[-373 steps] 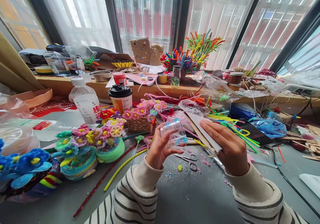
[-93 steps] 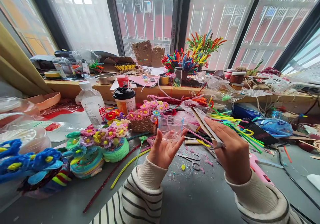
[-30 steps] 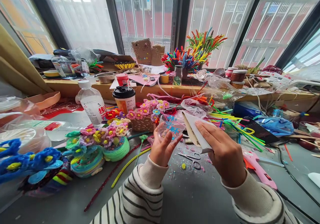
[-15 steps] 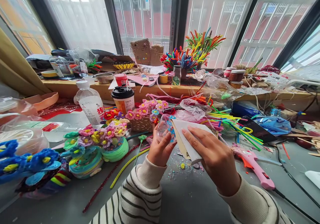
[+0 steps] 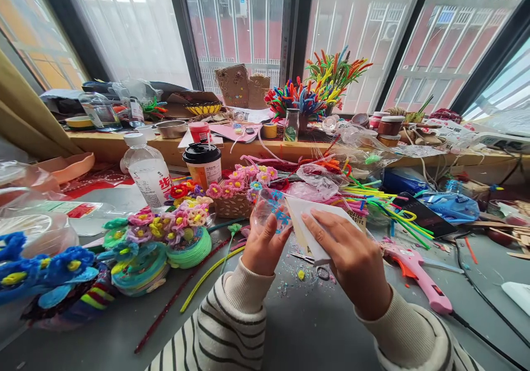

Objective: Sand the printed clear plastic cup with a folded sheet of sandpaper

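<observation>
Fingers of the left hand [image 5: 261, 245] pinch a clear cup [image 5: 271, 212]; the right hand [image 5: 351, 255] presses flat on cardboard [image 5: 314, 224]. Thin plastic could buckle or slip onto the scissors [image 5: 315, 266].

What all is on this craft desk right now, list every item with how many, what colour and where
plastic cup: one, clear with blue print, in the left hand
card sheets: a few, white and tan, under the right hand
scissors: one, dark handles, on the desk below the hands
glue gun: one, pink, right of the hands
water bottle: one, clear with white cap, back left
coffee cup: one, orange with black lid, beside the bottle
flower basket: one, tan with pink flowers, behind the plastic cup
fuzzy wire stems: many, mixed colours, standing on the window ledge
blue flowers: several, near left edge
left hand: one, gripping the cup
right hand: one, pressing the sheets
</observation>
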The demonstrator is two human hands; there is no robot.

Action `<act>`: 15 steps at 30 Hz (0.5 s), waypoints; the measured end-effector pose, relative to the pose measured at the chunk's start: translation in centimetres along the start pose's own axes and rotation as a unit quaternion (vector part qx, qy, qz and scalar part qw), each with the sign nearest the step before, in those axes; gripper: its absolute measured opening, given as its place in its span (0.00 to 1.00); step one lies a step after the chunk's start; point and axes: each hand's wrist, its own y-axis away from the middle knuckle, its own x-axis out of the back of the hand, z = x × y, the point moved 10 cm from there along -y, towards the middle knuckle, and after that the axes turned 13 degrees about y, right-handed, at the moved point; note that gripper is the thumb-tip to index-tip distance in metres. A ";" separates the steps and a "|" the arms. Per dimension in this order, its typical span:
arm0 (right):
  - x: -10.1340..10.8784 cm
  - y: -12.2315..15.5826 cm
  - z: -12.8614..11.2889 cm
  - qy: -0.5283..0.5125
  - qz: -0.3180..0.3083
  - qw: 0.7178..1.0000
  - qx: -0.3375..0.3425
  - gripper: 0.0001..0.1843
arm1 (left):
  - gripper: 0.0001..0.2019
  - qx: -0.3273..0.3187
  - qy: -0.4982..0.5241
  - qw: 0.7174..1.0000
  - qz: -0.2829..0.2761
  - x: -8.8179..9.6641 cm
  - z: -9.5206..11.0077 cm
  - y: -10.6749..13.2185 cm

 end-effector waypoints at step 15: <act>0.1 -0.1 0.1 -0.002 -0.001 1.000 -0.010 0.19 | 0.27 -0.029 0.010 0.999 0.014 0.1 0.3 0.3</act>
